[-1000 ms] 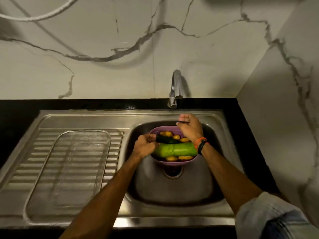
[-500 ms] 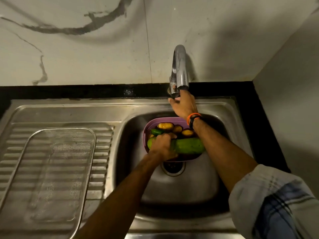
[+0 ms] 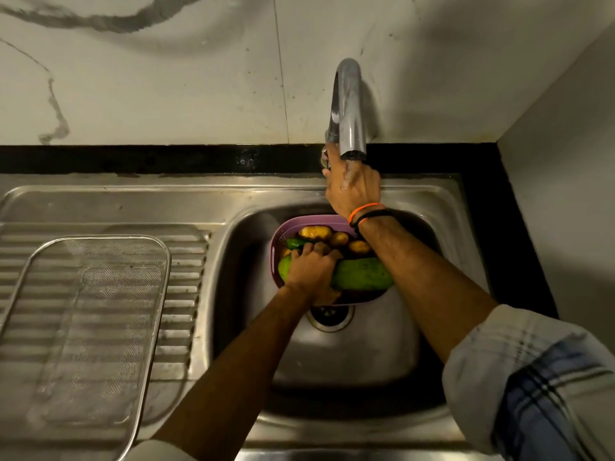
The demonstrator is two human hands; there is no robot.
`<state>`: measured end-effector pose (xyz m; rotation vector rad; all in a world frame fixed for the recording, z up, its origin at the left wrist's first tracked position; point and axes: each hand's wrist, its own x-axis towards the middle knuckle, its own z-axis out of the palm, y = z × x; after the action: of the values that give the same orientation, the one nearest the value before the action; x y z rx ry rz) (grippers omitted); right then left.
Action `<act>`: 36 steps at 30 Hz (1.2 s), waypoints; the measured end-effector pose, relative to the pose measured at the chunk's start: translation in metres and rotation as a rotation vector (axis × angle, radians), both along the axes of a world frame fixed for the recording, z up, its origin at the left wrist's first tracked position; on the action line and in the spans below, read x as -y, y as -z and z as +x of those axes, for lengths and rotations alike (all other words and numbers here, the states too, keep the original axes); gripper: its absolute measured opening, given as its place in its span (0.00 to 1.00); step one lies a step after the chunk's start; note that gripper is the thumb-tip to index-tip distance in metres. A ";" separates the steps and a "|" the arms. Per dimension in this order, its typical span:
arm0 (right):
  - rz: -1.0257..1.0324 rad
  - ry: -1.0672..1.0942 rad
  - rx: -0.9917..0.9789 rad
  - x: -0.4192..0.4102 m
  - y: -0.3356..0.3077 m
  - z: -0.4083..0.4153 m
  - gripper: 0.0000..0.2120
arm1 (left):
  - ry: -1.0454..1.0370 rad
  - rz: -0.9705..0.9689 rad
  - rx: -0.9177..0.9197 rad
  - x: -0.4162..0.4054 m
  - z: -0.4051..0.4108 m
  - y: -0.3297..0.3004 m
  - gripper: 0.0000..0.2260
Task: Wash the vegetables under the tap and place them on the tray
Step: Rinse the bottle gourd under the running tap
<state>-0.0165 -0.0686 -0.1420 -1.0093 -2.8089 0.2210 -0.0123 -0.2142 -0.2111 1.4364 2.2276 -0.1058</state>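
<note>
L hand (image 3: 311, 272) curled, gripping; R hand (image 3: 354, 188) reaching fwd, fingers hidden.

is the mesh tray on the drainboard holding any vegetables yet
No, it holds none. The mesh tray shows only bare wire; the big green gourd and the potatoes sit in the purple basket in the sink.

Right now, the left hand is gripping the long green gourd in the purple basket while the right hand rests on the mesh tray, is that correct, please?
Not quite: in the head view the right hand is at the base of the tap, not on the mesh tray. The left hand does grip the long green gourd in the purple basket.
</note>
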 end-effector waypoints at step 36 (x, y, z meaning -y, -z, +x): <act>-1.144 0.107 -0.559 0.100 -0.015 0.104 0.37 | -0.887 0.797 1.291 0.017 0.023 -0.072 0.21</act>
<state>0.0872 -0.1685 -0.1269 -0.9812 -1.9662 1.8695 0.0106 -0.2313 -0.1389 0.3100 1.4873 1.6116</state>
